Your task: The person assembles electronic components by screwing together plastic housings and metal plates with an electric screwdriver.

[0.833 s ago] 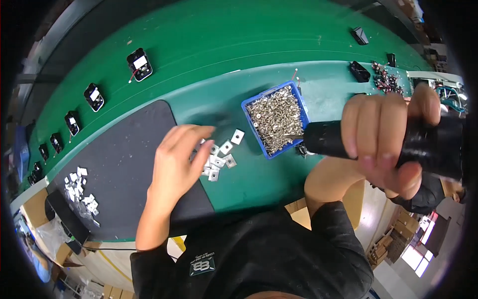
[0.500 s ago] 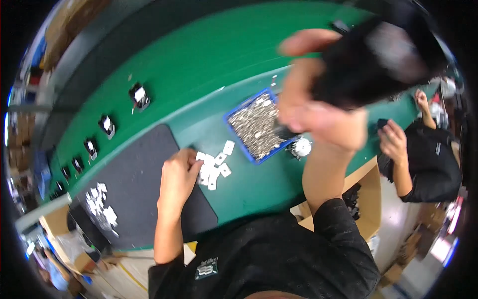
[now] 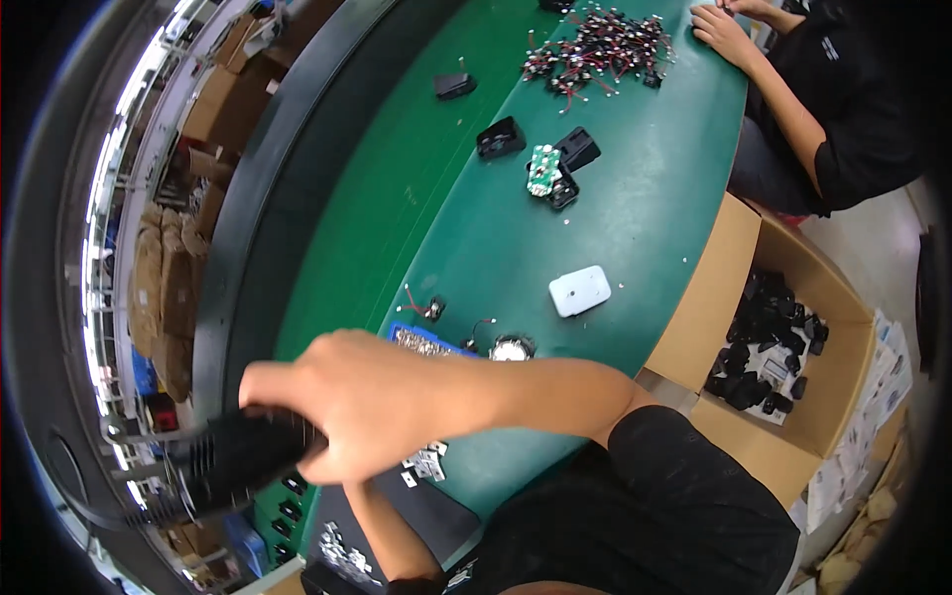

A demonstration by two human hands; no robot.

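Note:
My right hand (image 3: 367, 407) reaches across to the left, its fingers wrapped around a black ribbed tool (image 3: 233, 461) that looks like an electric screwdriver. Its tip cannot be made out. Behind this hand, my left forearm (image 3: 392, 531) rises from the lower edge, while the left hand itself is hidden. Small white square plates (image 3: 428, 462) lie by the edge of a dark mat (image 3: 441, 511). More white pieces (image 3: 342, 550) are scattered on the mat. A blue tray (image 3: 448, 343) of small metal parts is partly covered by my right arm. Beside it is a round silvery part (image 3: 512, 347).
On the green table sit a white rounded case (image 3: 580, 291), black housings (image 3: 501, 139) with a green circuit board (image 3: 543, 171), and a heap of wired parts (image 3: 600, 50). An open carton (image 3: 843, 387) of black parts stands right. A co-worker (image 3: 843, 109) works at far right.
My view has swung to the right, bringing the wired heap and the carton's inside into sight. My right hand has moved the black tool leftward, away from the tray, and now covers my left hand.

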